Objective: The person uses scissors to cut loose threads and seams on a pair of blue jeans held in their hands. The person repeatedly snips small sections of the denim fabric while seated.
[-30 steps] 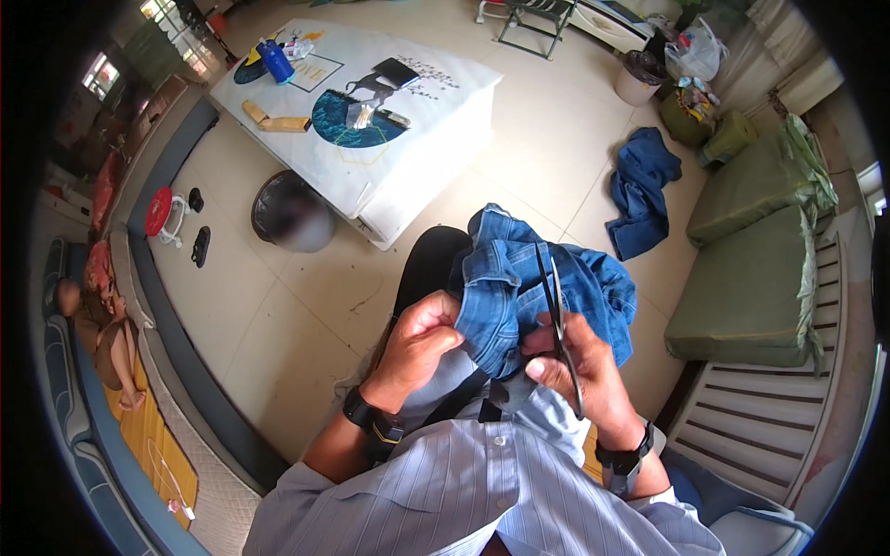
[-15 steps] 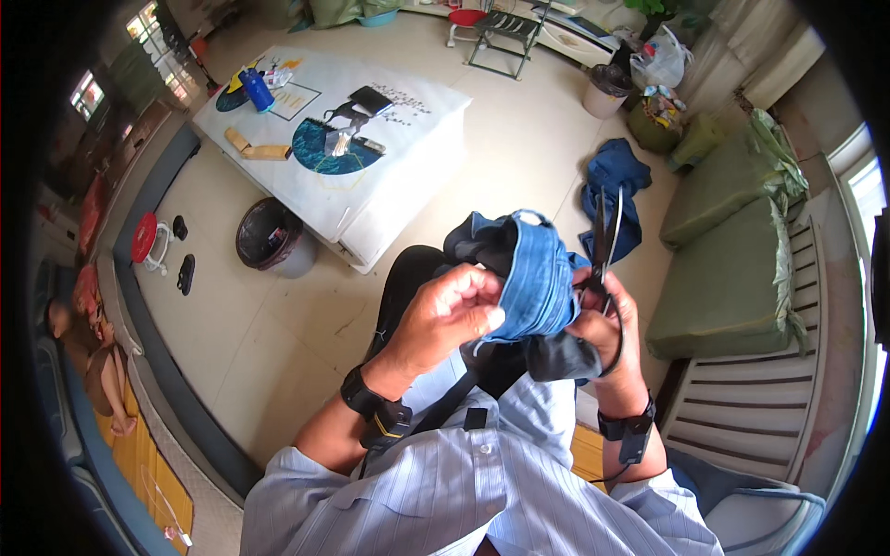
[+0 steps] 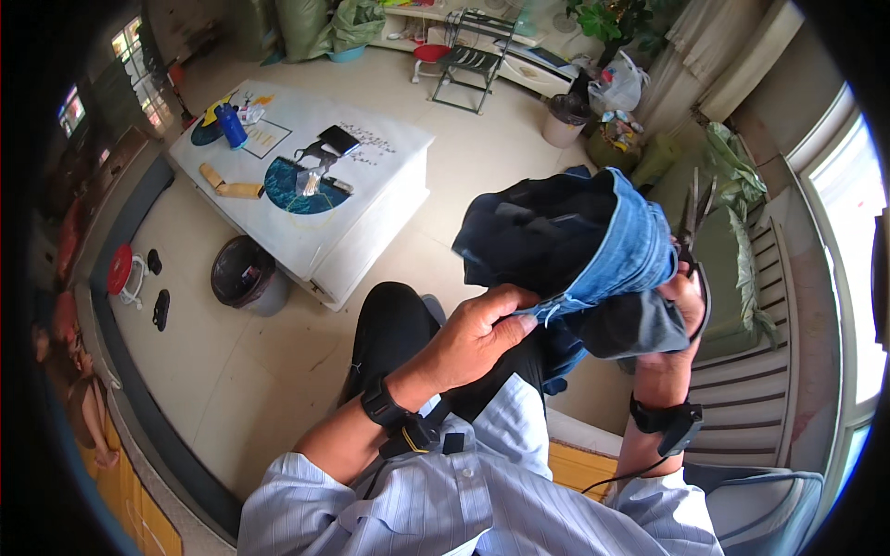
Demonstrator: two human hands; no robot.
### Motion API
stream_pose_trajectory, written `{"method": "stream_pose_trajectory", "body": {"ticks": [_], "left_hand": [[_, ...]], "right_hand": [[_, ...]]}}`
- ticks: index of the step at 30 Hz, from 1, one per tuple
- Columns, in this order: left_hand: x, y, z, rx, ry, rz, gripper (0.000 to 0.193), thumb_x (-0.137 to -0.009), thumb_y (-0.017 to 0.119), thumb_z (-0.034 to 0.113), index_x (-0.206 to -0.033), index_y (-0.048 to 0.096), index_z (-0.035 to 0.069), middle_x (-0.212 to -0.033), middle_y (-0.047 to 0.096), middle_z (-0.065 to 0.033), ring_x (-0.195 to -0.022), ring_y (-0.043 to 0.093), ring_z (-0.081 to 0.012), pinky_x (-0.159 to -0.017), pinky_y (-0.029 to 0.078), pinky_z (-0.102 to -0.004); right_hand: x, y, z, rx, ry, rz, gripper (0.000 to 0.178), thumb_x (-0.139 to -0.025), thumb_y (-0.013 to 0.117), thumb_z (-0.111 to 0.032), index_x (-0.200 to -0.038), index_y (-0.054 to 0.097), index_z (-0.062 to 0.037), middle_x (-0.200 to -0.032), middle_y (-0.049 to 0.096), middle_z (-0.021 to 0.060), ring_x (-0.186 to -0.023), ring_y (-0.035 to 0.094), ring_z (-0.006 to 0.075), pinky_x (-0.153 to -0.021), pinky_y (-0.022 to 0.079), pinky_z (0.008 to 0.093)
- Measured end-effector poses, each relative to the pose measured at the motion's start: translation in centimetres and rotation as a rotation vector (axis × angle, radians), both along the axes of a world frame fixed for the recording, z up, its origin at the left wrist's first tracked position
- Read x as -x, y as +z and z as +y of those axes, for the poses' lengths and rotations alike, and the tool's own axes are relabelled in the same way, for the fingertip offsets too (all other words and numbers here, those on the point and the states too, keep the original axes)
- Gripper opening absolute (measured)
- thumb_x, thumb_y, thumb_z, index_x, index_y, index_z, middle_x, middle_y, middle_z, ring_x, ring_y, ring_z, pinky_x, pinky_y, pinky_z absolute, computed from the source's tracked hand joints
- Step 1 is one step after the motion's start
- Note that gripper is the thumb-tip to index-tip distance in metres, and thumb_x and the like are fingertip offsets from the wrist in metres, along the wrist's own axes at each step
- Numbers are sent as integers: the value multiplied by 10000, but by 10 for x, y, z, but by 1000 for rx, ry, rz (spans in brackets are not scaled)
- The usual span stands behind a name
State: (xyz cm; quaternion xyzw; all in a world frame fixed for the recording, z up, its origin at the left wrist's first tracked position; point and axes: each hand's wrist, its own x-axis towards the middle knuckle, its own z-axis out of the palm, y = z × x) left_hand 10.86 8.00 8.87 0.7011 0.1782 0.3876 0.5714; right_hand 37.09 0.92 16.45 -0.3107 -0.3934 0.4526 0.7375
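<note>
While I sit above a pale tiled floor [image 3: 482, 176], the room spreads out below me: one low white table [image 3: 371, 232] stands ahead to my left, its top printed with dark blue round patches. On it I count one blue bottle [image 3: 232, 125], two tan wooden blocks [image 3: 232, 183] lying end to end near its left edge, and one small dark flat thing [image 3: 338, 139] near the middle. One dark round bin [image 3: 243, 274] stands on the floor just beside the table's near corner. Farther off I see one folding metal chair [image 3: 471, 63], one pale bucket [image 3: 563, 122] with a white plastic bag [image 3: 616, 85] beside it, and one potted plant [image 3: 607, 18] at the far wall. To my right runs a slatted bench [image 3: 779, 306] with green cushions [image 3: 728, 269].

I hold one piece of blue denim [image 3: 593, 246] up in the air in front of me, above my knee, bunched so its darker inside shows. My left hand [image 3: 477, 338] pinches its frayed lower edge, thumb and fingers pressed together on the cloth. My right hand [image 3: 681, 296] is mostly hidden behind the fabric; it grips one pair of scissors [image 3: 691, 218], blades pointing up beside the denim, and I cannot tell whether it also clasps the cloth. Each wrist wears one black band.
</note>
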Motion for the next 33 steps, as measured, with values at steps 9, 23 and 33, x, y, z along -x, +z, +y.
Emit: {"method": "stream_pose_trajectory", "body": {"ticks": [9,23,33], "left_hand": [[-17,54,-16,420,-441,-328,297,-1086,663,148,-1344,663,2,-1180,707,2,-1056,610,-65,-947,514,-259],[129,-63,-36,848,-30,-239,322,-973,702,115,-1260,666,-27,-1204,743,-93,-1092,692,-179,-1030,517,-348],[150,-81,-43,930,103,-122,302,-948,688,15,-1247,671,-29,-1108,733,-29,-988,673,-101,-940,520,-266]], "right_hand": [[-40,66,-51,-142,-444,-37,392,-1025,618,-208,-1332,604,36,-1198,704,162,-1067,705,269,-994,556,416],[63,-99,36,441,193,-949,301,-869,656,53,-1167,660,12,-860,596,-2,-808,538,95,-742,482,281],[96,-148,38,438,201,-671,445,-853,754,35,-1278,628,7,-864,623,-31,-773,573,54,-709,472,226]]}}
